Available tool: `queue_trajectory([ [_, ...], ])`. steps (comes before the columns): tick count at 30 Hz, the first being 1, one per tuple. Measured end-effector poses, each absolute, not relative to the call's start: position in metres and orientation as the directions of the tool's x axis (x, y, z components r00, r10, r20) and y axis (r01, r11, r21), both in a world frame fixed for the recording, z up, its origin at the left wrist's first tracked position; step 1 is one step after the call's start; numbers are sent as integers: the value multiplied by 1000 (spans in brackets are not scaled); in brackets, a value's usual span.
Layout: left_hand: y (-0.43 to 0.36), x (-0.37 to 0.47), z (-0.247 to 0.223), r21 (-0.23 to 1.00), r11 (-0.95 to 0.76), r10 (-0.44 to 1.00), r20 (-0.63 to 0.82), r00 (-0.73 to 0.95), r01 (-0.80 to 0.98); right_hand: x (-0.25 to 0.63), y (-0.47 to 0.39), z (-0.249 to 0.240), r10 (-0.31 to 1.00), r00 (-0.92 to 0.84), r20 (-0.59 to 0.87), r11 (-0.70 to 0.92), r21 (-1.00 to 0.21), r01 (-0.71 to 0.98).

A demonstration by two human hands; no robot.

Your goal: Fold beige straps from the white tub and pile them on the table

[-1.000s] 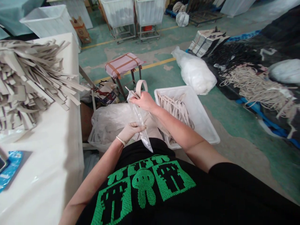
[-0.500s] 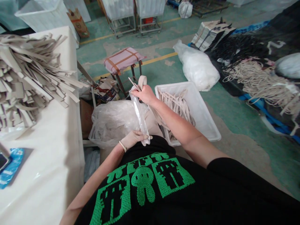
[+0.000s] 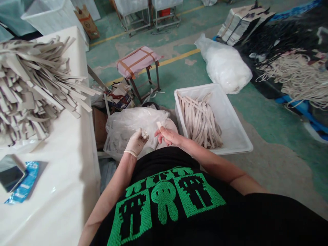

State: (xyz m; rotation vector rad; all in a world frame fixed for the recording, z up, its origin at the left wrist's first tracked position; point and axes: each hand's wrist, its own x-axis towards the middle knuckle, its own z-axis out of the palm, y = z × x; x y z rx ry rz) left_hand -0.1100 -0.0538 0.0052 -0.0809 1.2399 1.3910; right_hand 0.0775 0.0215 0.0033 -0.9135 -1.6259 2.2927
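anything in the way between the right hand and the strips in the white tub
Just the white tub's own wall nearest the right hand, which rises between that hand and the strips. Nothing visible covers the open top, so reaching over the rim looks unobstructed.

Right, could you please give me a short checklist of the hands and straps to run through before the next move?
1. Right hand has a grip: ok, a pale flat piece juts from between thumb and finger.
2. Left hand gloved: ok.
3. Left hand free: cannot tell; its fingers are curled, and anything between them is too small to make out.
4. Beige straps inside the white plastic tub: ok.
5. Strap pile back from the table edge: not ok, several ends overhang.
6. Clear plastic bag open: cannot tell; the film is crumpled.
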Motion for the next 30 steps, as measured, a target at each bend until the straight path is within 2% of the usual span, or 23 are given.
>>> queue_trajectory([
  [3, -53, -102, 0, 585, 275, 686, -676, -270, -763, 86, 3, -8, 473, -813, -339, -475, -876, 89],
  [5, -53, -97, -3, 581, 286, 695, -673, -253, -762, 89, -6, -12, 490, -815, -309, -447, -892, 69],
  [8, -53, -90, -5, 578, 317, 678, -693, -247, -752, 90, -14, -10, 431, -853, -293, -331, -931, 153],
  [12, -51, -86, -8, 632, 332, 713, -654, -252, -700, 86, -16, -2, 380, -851, -363, -249, -926, 284],
  [18, -50, -84, -11, 671, 335, 768, -601, -222, -662, 81, -13, 1, 385, -859, -339, -231, -936, 266],
  [22, -47, -82, -6, 643, 330, 762, -613, -207, -691, 82, -14, -2, 371, -866, -335, -220, -938, 268],
  [26, -47, -79, -3, 676, 319, 767, -596, -238, -665, 82, -12, -3, 346, -876, -335, -252, -933, 257],
  [30, -53, -74, 0, 729, 386, 844, -527, -103, -566, 78, -8, -5, 313, -877, -364, -389, -892, 232],
])
